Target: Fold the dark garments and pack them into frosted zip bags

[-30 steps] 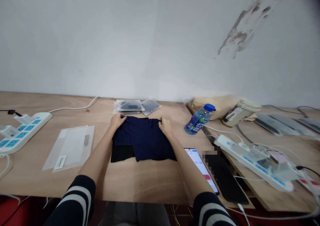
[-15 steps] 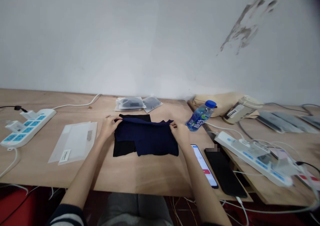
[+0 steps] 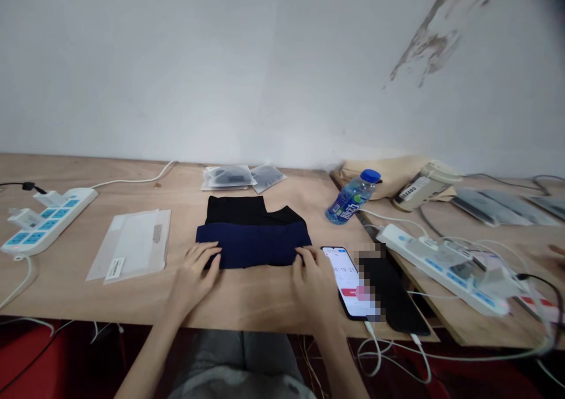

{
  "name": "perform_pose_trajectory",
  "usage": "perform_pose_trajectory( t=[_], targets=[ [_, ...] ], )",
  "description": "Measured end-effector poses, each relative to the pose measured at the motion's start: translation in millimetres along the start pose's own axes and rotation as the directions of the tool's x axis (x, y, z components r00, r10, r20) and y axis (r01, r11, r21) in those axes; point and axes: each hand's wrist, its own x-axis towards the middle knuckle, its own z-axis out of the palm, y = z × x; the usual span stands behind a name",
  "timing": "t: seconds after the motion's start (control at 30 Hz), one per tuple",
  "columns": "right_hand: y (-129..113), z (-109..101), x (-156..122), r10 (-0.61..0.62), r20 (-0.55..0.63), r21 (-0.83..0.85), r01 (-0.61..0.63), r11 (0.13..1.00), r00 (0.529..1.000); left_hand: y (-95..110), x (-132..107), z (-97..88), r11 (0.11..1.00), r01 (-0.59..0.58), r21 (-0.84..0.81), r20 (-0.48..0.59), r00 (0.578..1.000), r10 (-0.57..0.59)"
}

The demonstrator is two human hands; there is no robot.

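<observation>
Right now, a dark blue strip of thin, soft cloth [image 3: 253,240] lies flat in front of the person, on the light brown wooden table [image 3: 251,302]. Just past it, a piece of black cloth [image 3: 236,209] peeks out, with a notch in its far edge. I cannot tell if the blue and the black are joined.

The bare left hand [image 3: 190,276] is at the near left corner of the blue strip. Its thumb and fingers are a bit apart, and the tips rest on the cloth. The bare right hand [image 3: 311,278] is at the near right corner, with bent fingers touching the cloth. I cannot tell if it pinches the cloth or only presses on it.

To the left of the left hand lie see-through plastic bags [image 3: 136,240] with a small white label [image 3: 115,268]. Farther left is a long white power strip with blue sockets [image 3: 50,223]. Close to the wall, some cloudy plastic packs with dark stuff inside [image 3: 229,176] sit past the black cloth.

Just beside the right hand is a phone with a bright white screen [image 3: 342,269], and next to it is a long black phone [image 3: 399,305]. Farther back stands a clear blue bottle with a blue cap [image 3: 350,199].
</observation>
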Motion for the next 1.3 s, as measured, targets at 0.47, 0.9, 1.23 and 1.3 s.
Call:
perform_pose_trajectory(
  t=[0.47,0.9,1.23,1.3],
  targets=[
    [41,68,74,-0.22,0.347,-0.131,0.28,0.951,0.912,-58,54,55.5,0.971,-0.004,0.241,0.18,0.983,-0.041],
    [3,12,129,-0.268,0.454,0.202,0.195,0.96,0.849,31,73,33.6,0.844,0.307,-0.44,0.196,0.95,-0.244],
    [-63,35,94,-0.132,0.525,0.826,-0.466,0.317,0.841,12,78,40.9,0.486,0.554,-0.676,0.355,0.823,-0.444],
    [-57,37,86,-0.061,0.487,0.831,-0.441,0.339,0.871,-12,74,35.5,0.515,0.555,-0.653,0.313,0.817,-0.484]
  ],
)
